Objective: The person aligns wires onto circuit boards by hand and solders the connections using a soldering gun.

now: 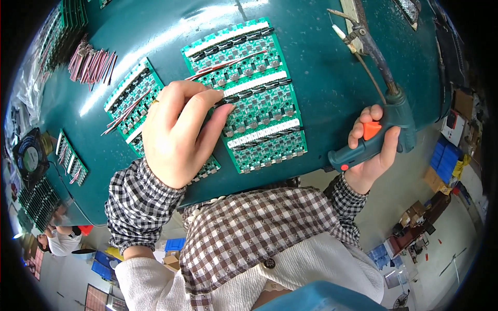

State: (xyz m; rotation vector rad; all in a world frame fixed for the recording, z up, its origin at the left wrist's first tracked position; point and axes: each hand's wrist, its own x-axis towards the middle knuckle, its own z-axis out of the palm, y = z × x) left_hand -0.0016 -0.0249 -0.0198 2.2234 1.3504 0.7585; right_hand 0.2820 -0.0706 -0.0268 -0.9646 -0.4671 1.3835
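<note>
My left hand [179,132] reaches over a large green circuit board panel [259,111], thumb and forefinger closed close together at a row of black parts by its left edge. What lies between the fingertips is too small to make out. Red and white wires [228,65] lie across the panel's upper part. At the right, my right hand [376,137] wraps round the dark green handle of a soldering gun [399,122] with an orange trigger. Its metal barrel points up and away, with a thin feed tube alongside. A second panel [135,93] with wires on it lies partly under my left hand.
On the green table [155,31], a bundle of red and white wires [92,65] lies at the far left near stacked boards [72,15]. A small board [71,158] and a round fan [32,155] are at the left. Another person [62,241] sits beyond the lower left.
</note>
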